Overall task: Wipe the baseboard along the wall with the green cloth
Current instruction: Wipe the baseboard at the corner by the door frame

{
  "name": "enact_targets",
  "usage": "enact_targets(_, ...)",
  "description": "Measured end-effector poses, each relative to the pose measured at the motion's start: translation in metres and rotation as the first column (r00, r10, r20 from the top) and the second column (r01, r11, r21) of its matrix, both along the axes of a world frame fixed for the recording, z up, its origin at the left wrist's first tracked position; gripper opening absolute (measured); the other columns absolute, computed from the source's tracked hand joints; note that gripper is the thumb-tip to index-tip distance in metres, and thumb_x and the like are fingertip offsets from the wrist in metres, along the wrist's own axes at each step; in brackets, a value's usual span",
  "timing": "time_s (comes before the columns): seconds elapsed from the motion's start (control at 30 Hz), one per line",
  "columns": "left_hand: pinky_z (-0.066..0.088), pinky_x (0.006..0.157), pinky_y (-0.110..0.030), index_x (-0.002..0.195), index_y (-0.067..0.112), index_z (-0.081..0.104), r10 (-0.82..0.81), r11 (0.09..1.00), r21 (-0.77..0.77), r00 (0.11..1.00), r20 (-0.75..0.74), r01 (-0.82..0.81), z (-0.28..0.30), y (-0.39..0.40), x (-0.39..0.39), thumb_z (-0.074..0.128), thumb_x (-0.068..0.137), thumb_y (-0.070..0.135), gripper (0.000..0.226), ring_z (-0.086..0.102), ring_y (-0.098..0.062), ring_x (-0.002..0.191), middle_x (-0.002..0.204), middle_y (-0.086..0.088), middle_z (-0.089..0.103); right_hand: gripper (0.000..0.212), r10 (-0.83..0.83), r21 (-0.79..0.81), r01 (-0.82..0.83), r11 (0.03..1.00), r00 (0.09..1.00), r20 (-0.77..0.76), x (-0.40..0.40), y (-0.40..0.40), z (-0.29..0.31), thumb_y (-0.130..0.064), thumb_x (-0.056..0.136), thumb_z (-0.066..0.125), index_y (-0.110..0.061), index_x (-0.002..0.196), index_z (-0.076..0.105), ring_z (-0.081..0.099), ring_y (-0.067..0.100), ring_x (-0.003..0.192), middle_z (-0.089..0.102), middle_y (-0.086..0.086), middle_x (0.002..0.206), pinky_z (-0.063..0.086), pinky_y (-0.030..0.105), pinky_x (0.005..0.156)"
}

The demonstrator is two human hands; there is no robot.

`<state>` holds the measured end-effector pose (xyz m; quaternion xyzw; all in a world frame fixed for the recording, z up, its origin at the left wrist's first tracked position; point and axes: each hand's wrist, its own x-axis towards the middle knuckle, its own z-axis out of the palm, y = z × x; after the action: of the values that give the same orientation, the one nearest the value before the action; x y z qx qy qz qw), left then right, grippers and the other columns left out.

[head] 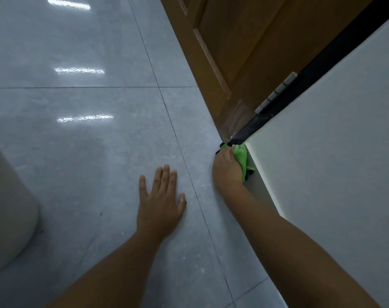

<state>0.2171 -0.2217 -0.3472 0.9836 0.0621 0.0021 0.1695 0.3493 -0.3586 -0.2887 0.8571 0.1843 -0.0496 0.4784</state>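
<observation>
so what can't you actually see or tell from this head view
- Baseboard beside the right hand: largely hidden by that hand and the green cloth.
- Right fingertips: buried in the cloth.
- Pale rounded object at the left: cut off by the frame edge, unidentifiable.
- Dust on the baseboard: too small to judge.

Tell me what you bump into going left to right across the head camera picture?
Rounded pale object → left hand flat on the tiled floor → right hand → green cloth → baseboard → white wall.
</observation>
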Motion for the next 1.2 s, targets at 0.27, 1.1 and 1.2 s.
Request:
enact_targets(0.27, 0.001, 0.116, -0.057, 0.149, 0.012, 0.024, -0.024, 1.000, -0.005, 0.999, -0.038, 0.024, 0.004, 0.003, 0.000, 0.018, 0.091, 0.047, 0.069, 0.016, -0.022, 0.147, 0.159, -0.009, 0.021, 0.021, -0.083, 0.297, 0.143, 0.944, 0.975, -0.204, -0.101, -0.052, 0.020, -0.012, 0.081, 0.050, -0.011, 0.096, 0.064, 0.062, 0.028, 0.093, 0.067, 0.010, 0.093, 0.048, 0.037, 0.091)
enact_targets(1.1, -0.013, 0.112, -0.062, 0.151, 0.011, -0.003, -0.150, 0.987, 0.033, 0.972, -0.181, 0.159, 0.016, -0.031, -0.028, 0.012, 0.097, 0.048, 0.067, -0.011, -0.022, 0.148, 0.161, -0.009, -0.007, 0.048, -0.233, 0.493, 0.305, 0.815, 0.951, -0.202, -0.196, -0.111, 0.005, -0.009, 0.089, 0.036, 0.002, 0.134, 0.049, 0.062, 0.025, 0.110, 0.064, 0.017, 0.125, 0.048, 0.032, 0.095)
enact_targets(1.2, -0.017, 0.110, -0.061, 0.150, 0.011, -0.007, -0.238, 0.970, 0.002, 0.957, -0.165, 0.241, 0.025, -0.059, -0.059, 0.008, 0.096, 0.051, 0.068, -0.013, -0.023, 0.147, 0.161, -0.010, -0.009, 0.040, -0.274, 0.365, 0.343, 0.865, 0.934, -0.230, -0.244, -0.136, 0.020, -0.010, 0.071, 0.071, 0.005, 0.109, 0.069, 0.072, 0.027, 0.080, 0.076, 0.017, 0.094, 0.059, 0.032, 0.070)
